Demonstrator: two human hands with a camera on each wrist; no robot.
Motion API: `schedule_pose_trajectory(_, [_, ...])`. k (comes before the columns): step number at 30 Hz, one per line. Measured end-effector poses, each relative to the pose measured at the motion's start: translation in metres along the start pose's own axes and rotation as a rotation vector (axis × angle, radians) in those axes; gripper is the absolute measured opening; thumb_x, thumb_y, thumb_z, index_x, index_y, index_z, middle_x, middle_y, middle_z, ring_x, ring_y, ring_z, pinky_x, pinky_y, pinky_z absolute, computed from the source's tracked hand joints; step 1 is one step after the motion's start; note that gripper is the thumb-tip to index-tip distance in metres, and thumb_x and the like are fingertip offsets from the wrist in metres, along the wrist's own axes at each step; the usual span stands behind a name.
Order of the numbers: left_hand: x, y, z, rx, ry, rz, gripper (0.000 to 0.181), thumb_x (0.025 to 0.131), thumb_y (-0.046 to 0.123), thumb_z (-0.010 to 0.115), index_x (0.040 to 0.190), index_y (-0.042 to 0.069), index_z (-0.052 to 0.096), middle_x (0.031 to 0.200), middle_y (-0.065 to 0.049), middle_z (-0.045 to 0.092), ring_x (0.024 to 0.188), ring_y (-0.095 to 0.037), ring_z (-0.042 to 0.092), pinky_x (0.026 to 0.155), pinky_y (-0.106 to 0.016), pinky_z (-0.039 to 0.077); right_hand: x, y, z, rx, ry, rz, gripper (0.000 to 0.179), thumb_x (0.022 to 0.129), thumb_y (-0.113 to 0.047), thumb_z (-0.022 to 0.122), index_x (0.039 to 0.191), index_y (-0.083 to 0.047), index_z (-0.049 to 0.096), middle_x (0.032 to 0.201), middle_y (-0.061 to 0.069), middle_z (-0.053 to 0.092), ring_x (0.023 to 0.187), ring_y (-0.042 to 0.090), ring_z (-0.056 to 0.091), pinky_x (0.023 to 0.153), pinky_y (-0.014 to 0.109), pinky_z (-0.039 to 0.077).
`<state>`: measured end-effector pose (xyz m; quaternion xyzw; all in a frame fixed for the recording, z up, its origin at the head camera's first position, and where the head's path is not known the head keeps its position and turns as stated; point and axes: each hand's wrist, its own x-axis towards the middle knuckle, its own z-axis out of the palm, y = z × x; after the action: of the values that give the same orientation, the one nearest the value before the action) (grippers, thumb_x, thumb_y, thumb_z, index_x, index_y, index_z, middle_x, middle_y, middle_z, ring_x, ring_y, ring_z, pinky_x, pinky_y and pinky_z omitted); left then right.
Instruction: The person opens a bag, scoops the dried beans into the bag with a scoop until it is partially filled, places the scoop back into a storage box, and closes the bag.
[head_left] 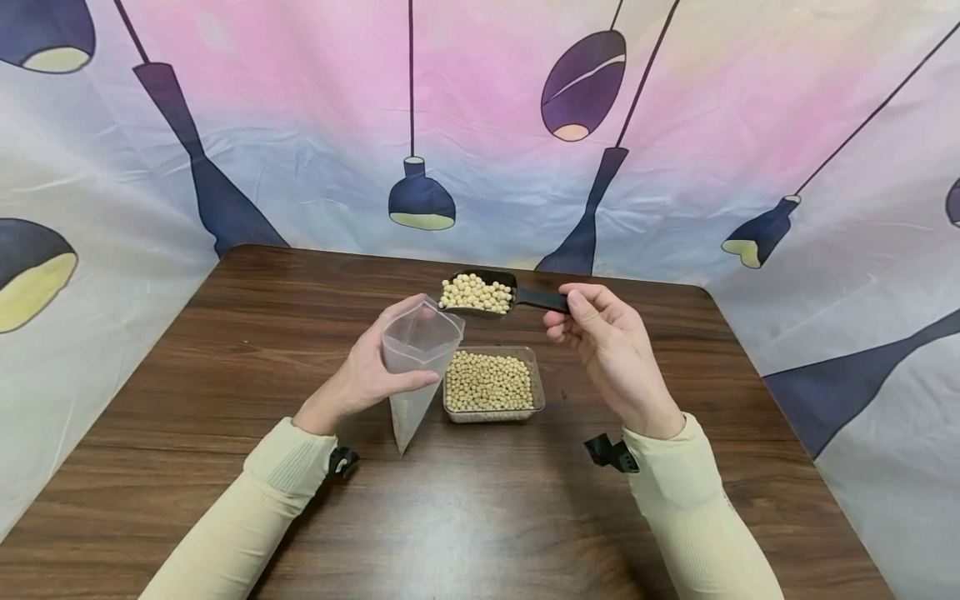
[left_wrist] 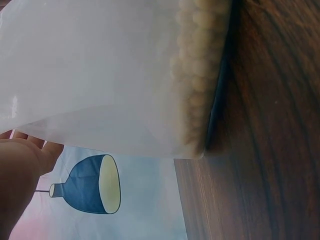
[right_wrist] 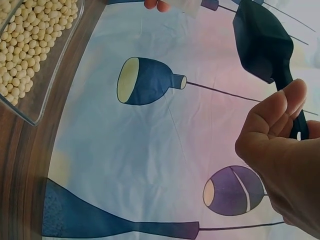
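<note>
Right fingers are pinching one black scoop, bearing pale beans. Left fingers are gripping one translucent bag.

I'm in what looks like a small corner staged for filming: creased cloth hangs behind my wood-grain table and along both its sides, enclosing the spot like a booth, printed with hanging lamps on pink and blue. Black gadgets at my cuffs suit a recording setup. Whether a home or office lies beyond the cloth, I can't tell
</note>
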<state>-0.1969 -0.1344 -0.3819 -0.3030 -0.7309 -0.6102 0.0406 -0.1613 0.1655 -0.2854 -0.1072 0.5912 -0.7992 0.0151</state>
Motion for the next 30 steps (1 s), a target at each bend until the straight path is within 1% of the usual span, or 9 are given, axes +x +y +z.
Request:
schedule_pose_trajectory(2, [0.0002,0.0001,-0.0002,0.000,0.001,-0.004,0.093,0.073,-0.002,0.082,0.150,0.018,0.034,0.138,-0.008,0.050,0.119,-0.027,0.050,0.088,-0.027,0.047,0.0005,-0.0011,0.0006,0.001,-0.001,-0.002,0.025,0.102,-0.016,0.050,0.119,0.002,0.050,0.083,0.006,0.069,0.075,0.014,0.064,0.075,0.027,0.052])
schedule_pose_trajectory(7, [0.0008,0.0008,-0.0008,-0.016,-0.006,-0.021,0.092,0.074,-0.002,0.081,0.150,0.014,0.033,0.139,-0.008,0.049,0.119,-0.027,0.050,0.088,-0.029,0.048,0.0009,-0.0023,0.0014,0.000,-0.013,-0.012,0.025,0.101,-0.017,0.051,0.118,0.002,0.051,0.084,0.006,0.069,0.075,0.014,0.064,0.075,0.026,0.051])
schedule_pose_trajectory(10, [0.0002,0.0009,-0.0014,0.006,-0.003,-0.056,0.092,0.075,0.002,0.082,0.151,0.018,0.033,0.140,-0.005,0.048,0.118,-0.024,0.051,0.086,-0.030,0.049,0.0002,-0.0028,0.0015,-0.003,-0.020,-0.017,0.024,0.101,-0.017,0.052,0.117,0.000,0.052,0.084,0.007,0.069,0.075,0.014,0.064,0.075,0.026,0.051])
schedule_pose_trajectory(12, [0.0003,0.0008,-0.0017,0.009,-0.005,-0.064,0.092,0.075,0.004,0.082,0.151,0.019,0.032,0.140,-0.005,0.047,0.117,-0.024,0.050,0.086,-0.031,0.049,-0.0003,-0.0031,0.0014,-0.003,-0.022,-0.019,0.023,0.101,-0.018,0.053,0.116,-0.001,0.053,0.085,0.007,0.069,0.076,0.014,0.064,0.075,0.026,0.051])
schedule_pose_trajectory(14, [0.0000,0.0008,-0.0019,0.017,-0.004,-0.082,0.092,0.075,0.006,0.083,0.151,0.022,0.033,0.140,-0.002,0.046,0.116,-0.022,0.051,0.085,-0.029,0.050,-0.0009,-0.0036,0.0014,-0.005,-0.020,-0.019,0.021,0.101,-0.019,0.053,0.115,-0.004,0.054,0.085,0.007,0.069,0.076,0.014,0.064,0.075,0.026,0.051])
schedule_pose_trajectory(17, [0.0006,0.0015,-0.0018,-0.008,-0.013,-0.075,0.092,0.076,0.005,0.082,0.151,0.020,0.032,0.140,-0.005,0.047,0.120,-0.022,0.049,0.089,-0.029,0.047,-0.0017,-0.0043,0.0010,-0.003,-0.020,-0.017,0.023,0.100,-0.020,0.054,0.116,-0.003,0.054,0.086,0.007,0.069,0.077,0.014,0.064,0.075,0.026,0.051])
schedule_pose_trajectory(19, [0.0000,0.0018,-0.0017,0.000,-0.009,-0.089,0.091,0.076,0.006,0.082,0.151,0.023,0.033,0.139,-0.002,0.047,0.120,-0.020,0.049,0.088,-0.027,0.047,-0.0023,-0.0048,0.0004,0.000,-0.021,-0.017,0.027,0.100,-0.020,0.055,0.118,-0.001,0.052,0.086,0.007,0.069,0.077,0.014,0.064,0.076,0.026,0.051])
schedule_pose_trajectory(23, [-0.0002,0.0021,-0.0015,-0.009,-0.013,-0.081,0.092,0.076,0.005,0.082,0.151,0.023,0.033,0.139,-0.003,0.048,0.120,-0.021,0.049,0.088,-0.028,0.047,-0.0035,-0.0055,-0.0009,0.001,-0.025,-0.021,0.032,0.100,-0.021,0.054,0.122,0.002,0.049,0.087,0.007,0.069,0.078,0.015,0.064,0.076,0.026,0.051])
schedule_pose_trajectory(30, [-0.0001,0.0011,-0.0012,-0.019,-0.014,-0.057,0.092,0.075,0.001,0.082,0.150,0.022,0.033,0.138,-0.005,0.049,0.119,-0.023,0.049,0.088,-0.029,0.047,-0.0048,-0.0063,-0.0021,0.017,-0.017,-0.026,0.028,0.100,-0.021,0.055,0.120,-0.001,0.053,0.087,0.007,0.069,0.078,0.015,0.064,0.076,0.026,0.050])
